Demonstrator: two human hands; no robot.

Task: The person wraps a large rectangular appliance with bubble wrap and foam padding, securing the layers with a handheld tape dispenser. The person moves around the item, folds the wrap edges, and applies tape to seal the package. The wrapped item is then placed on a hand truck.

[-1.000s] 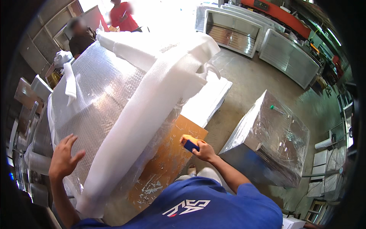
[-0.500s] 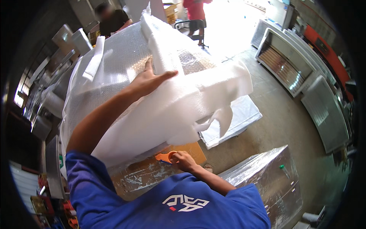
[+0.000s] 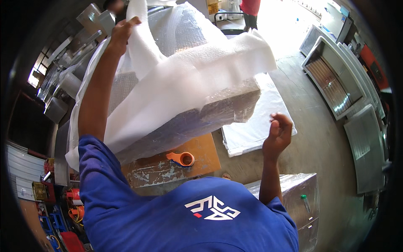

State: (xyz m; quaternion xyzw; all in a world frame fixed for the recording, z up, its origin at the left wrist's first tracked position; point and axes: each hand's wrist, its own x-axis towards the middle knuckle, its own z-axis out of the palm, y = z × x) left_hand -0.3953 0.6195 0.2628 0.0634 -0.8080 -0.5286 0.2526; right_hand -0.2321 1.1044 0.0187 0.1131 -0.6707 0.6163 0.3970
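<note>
A large box (image 3: 189, 122) in bubble wrap (image 3: 178, 31) stands in front of me. White foam sheet (image 3: 184, 73) lies across its top and hangs over the near edge. Up at the far left, my left hand (image 3: 121, 35) is closed on a strip of that foam. My right hand (image 3: 277, 134) is raised right of the box, its fingers loosely curved and apart, with nothing seen in them. An orange tape dispenser (image 3: 174, 157) rests on the scratched brown board (image 3: 205, 153) below the box, touched by neither hand.
A flat white-wrapped package (image 3: 239, 140) lies low behind my right hand. A film-wrapped metal cabinet (image 3: 304, 195) stands near my right elbow. Framed panels (image 3: 331, 80) lean along the right side. A person in red (image 3: 250, 6) and another person (image 3: 115, 6) are at the back.
My right hand has let go of the tape dispenser and moved right and up. My left hand has moved to the far left and taken hold of the foam, which is pulled leftward, baring the box's near side.
</note>
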